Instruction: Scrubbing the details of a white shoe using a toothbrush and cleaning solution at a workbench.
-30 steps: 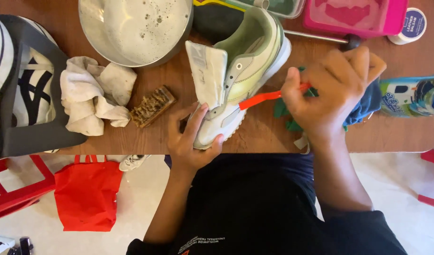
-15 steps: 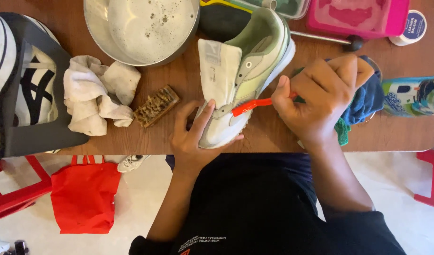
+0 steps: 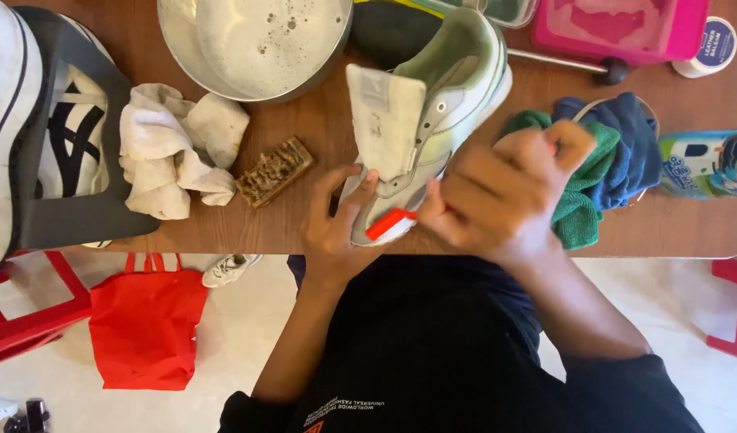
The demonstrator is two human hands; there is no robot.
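Note:
A pale green and white sneaker (image 3: 432, 104) lies on the brown table (image 3: 304, 224), its toe toward me and its tongue flipped up. My left hand (image 3: 340, 220) grips the toe end and steadies it. My right hand (image 3: 497, 196) is closed around a red-handled brush (image 3: 388, 224), whose head rests against the sneaker's toe. Most of the brush handle is hidden inside my fist.
A metal bowl of soapy water (image 3: 256, 40) stands behind the sneaker. A white rag (image 3: 172, 148) and a wooden brush (image 3: 274, 170) lie left; green and blue cloths (image 3: 601, 152) right. A pink box (image 3: 621, 28), a round tin (image 3: 709, 48), a shoe on a grey stand (image 3: 55, 136), a red bag (image 3: 144, 325) below.
My right hand has drawn the red brush along the sneaker's side toward the toe, closer to me. My left hand has kept its hold on the toe.

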